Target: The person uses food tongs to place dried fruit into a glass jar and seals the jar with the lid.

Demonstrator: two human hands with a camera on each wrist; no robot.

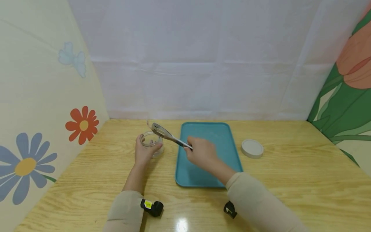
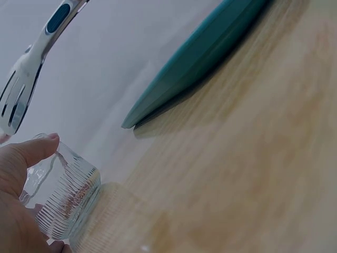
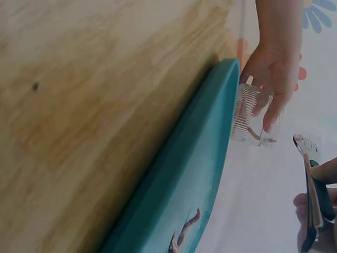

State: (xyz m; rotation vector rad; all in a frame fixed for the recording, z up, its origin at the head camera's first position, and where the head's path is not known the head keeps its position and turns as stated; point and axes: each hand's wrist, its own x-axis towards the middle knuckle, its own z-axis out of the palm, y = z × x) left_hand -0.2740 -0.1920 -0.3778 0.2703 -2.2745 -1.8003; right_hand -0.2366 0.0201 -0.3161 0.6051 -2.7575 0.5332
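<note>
My left hand point(image 1: 142, 153) grips a clear glass jar point(image 2: 68, 197) with ribbed sides, thumb at its open rim. In the head view the jar is left of the tray, and some of it is hidden behind my fingers. My right hand point(image 1: 203, 151) holds metal tongs point(image 1: 165, 132) by the handle, over the tray. Their slotted head reaches left above the jar's mouth. A bit of something pinkish point(image 2: 4, 138) shows by the tongs' tip at the edge of the left wrist view; I cannot tell what it is.
A blue-green tray point(image 1: 185, 175) lies in the middle of the wooden table point(image 1: 95, 183). In the right wrist view a reddish-brown strip point(image 3: 188, 225) shows on its surface. A round white lid point(image 1: 252, 148) sits right of the tray. A white cloth wall point(image 1: 203, 80) stands behind.
</note>
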